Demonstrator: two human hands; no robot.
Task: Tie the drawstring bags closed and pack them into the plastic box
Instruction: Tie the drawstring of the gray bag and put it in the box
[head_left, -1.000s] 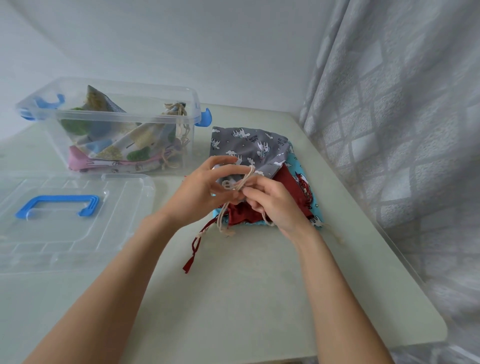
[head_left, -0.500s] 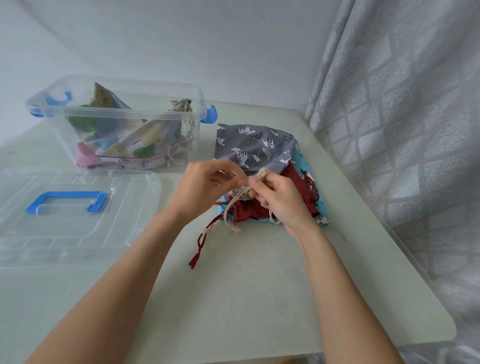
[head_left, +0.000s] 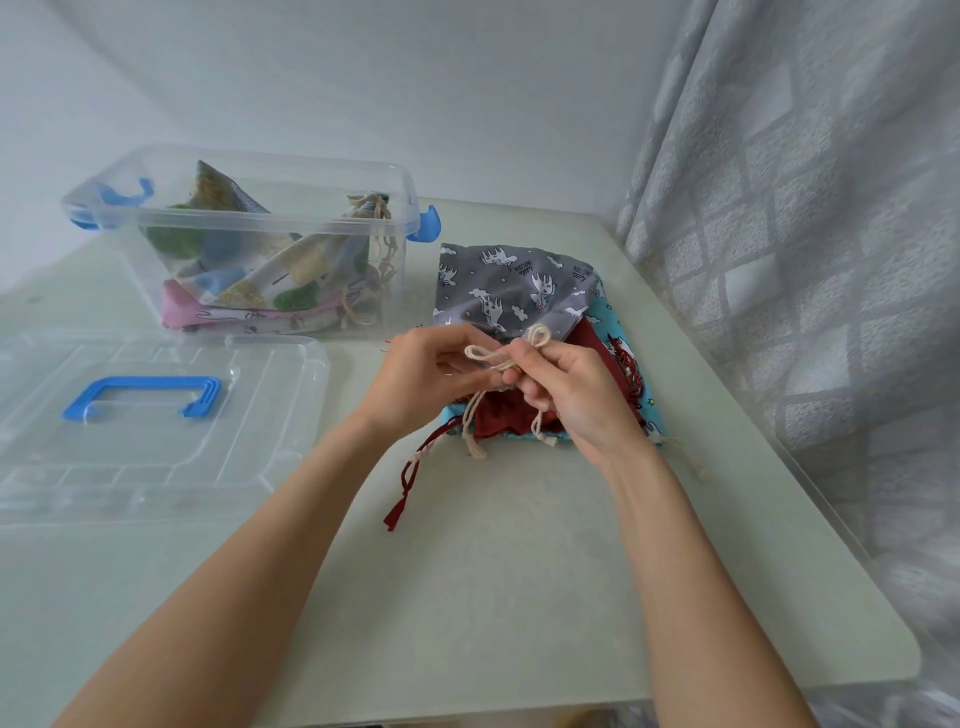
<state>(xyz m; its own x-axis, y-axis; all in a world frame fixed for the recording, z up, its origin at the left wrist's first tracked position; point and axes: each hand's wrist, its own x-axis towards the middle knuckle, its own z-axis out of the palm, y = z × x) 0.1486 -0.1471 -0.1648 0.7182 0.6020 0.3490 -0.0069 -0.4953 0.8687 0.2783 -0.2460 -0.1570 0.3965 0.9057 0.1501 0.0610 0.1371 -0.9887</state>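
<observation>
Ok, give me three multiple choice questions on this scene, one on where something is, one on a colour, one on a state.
1. Where does the lid lie?
A. on the box
B. on the table, in front of the box
C. under the bags

2. What colour is the lid's handle?
A. blue
B. red
C. yellow

3. What are the hands doing?
A. resting flat
B. lifting the box
C. pinching the cream cord

Key: 1 B, the plastic box stands open behind it. 2 A, plainly blue. 3 C, the left hand and right hand hold the cream cord at the grey bag.
</observation>
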